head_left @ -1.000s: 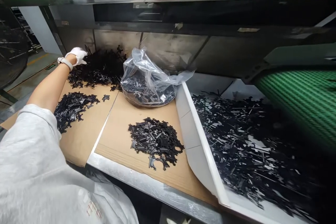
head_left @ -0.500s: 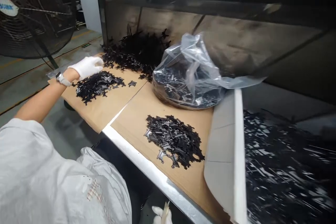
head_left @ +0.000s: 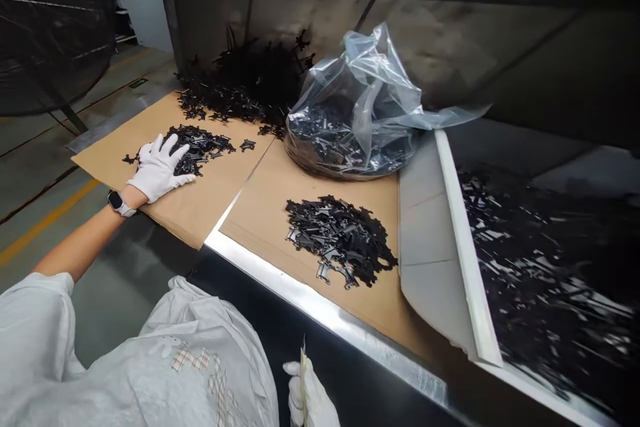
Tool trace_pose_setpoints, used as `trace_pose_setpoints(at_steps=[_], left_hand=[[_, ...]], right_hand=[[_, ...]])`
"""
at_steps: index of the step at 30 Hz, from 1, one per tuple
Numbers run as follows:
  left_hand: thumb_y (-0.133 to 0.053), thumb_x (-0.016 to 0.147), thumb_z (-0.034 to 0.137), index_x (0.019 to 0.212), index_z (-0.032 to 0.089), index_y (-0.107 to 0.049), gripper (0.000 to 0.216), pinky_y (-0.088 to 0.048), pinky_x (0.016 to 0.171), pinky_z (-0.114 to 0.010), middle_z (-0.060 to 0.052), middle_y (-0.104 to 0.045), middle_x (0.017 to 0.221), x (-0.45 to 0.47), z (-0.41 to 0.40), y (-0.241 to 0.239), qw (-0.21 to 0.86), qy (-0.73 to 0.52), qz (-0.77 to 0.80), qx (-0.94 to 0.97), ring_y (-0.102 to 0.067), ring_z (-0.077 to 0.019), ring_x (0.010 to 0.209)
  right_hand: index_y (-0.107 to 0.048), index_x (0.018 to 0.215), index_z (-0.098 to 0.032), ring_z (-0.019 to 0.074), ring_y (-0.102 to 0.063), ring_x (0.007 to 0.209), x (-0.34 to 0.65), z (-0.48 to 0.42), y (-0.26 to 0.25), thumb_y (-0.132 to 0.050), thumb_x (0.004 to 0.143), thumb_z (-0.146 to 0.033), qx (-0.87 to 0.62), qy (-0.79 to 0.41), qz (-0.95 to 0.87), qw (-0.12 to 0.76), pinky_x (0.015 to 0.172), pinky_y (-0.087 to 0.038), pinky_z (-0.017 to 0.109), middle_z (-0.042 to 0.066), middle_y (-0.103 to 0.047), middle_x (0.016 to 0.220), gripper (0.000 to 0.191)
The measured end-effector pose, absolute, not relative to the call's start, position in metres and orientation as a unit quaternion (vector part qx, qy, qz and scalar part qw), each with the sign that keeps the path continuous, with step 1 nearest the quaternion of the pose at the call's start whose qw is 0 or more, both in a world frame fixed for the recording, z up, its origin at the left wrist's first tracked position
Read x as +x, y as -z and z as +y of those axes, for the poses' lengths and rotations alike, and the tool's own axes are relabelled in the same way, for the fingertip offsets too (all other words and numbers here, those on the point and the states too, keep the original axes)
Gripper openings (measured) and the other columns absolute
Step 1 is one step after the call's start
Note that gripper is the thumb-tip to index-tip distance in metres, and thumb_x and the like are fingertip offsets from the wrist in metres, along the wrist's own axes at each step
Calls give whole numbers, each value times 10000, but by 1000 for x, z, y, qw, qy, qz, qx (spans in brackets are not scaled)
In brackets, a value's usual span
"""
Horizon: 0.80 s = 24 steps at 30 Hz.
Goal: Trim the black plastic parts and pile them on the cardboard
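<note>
Plainly spread, the gloved left hand (head_left: 159,168) lies palm down over the near left edge of a small pile of black parts (head_left: 207,145), its fingers fanned apart; a smartwatch (head_left: 117,201) sits on that wrist. One loose black part (head_left: 247,145) rests just right of the pile. Low in the view, in front of the metal edge of the surface (head_left: 300,295), the gloved right hand (head_left: 314,397) is closed around a thin pointed tool (head_left: 303,373), whose tip points up. Cardboard (head_left: 270,203) covers the surface in two sheets. Behind the small pile, a larger dark heap (head_left: 250,83) stands near the back wall. Right of that heap sits a clear plastic bag (head_left: 365,107) with more black parts inside, its top bunched upward. Nearer the front edge lies a middle pile (head_left: 343,237), between the small pile and a white-walled tray (head_left: 466,240) at the right, which holds many more dark pieces, partly blurred.
</note>
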State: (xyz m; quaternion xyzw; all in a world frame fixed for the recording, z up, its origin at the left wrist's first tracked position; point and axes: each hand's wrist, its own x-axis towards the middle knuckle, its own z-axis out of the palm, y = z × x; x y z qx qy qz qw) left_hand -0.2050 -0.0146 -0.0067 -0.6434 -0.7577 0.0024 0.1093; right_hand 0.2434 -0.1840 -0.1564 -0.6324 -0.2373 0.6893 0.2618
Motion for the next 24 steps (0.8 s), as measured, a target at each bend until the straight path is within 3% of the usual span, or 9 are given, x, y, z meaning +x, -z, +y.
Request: trace_pose_setpoints(at_steps=[4,7,13,16,18,20,22,24], left_hand=[[-359,822,702,1473,229,-321,806,-208,1095,-572,-138,-238,1570,-201,-24,-6,124,54,-756,-641,-175,-440,1425],[-328,856,652,1499,265,-232,757,-197,1158,-520,-94,-223,1578,-202,-30,-19,106,132,-766,-620,-230,-369,1429],[-393,885,556,1414,491,-309,540,-329,1134,-451,52,-486,1407,-153,-23,-43,44,196,-684,-701,-451,-283,1319],[-432,878,540,1439,462,-281,586,-385,1100,-399,16,-550,1346,-97,-9,-29,-52,181,-530,-827,-530,-241,1250],[-471,816,651,1463,338,-323,734,-318,1131,-458,-78,-405,1497,-57,5,-9,-83,133,-443,-883,-361,-313,1390],[-506,714,770,1456,235,-372,924,-221,1114,-612,-178,-249,1563,-20,21,12,-84,93,-411,-903,-168,-477,1426],[-492,700,797,1476,199,-334,992,-229,1064,-669,-227,-197,1566,9,32,27,-110,76,-414,-901,-169,-552,1388],[-483,719,788,1493,209,-290,986,-252,1049,-664,-223,-186,1570,28,38,31,-132,95,-417,-894,-203,-548,1377]], right_hand=[[-603,711,-157,55,-301,395,229,-186,115,-618,591,-806,-619,-677,-294,269,436,-223,223,-77,-389,435,660],[-543,677,-176,57,-300,381,222,-186,90,-559,717,-753,-596,-675,-340,271,429,-215,222,-70,-424,412,578],[-492,670,-189,57,-331,332,220,-175,72,-565,770,-690,-571,-687,-324,312,394,-236,222,-73,-448,413,516],[-518,731,-183,51,-321,330,220,-164,68,-578,774,-673,-557,-683,-321,345,398,-248,221,-91,-428,422,496],[-534,771,-176,49,-329,348,219,-157,66,-576,775,-674,-555,-670,-324,373,413,-264,221,-94,-428,448,500],[-540,798,-172,49,-345,364,219,-151,62,-570,773,-684,-556,-654,-328,393,422,-274,223,-90,-440,477,513],[-544,805,-167,51,-351,365,218,-149,60,-572,770,-687,-556,-648,-337,396,420,-272,224,-86,-444,478,522],[-556,805,-157,53,-346,362,218,-151,59,-571,781,-675,-562,-645,-344,387,414,-251,219,-83,-434,449,519]])
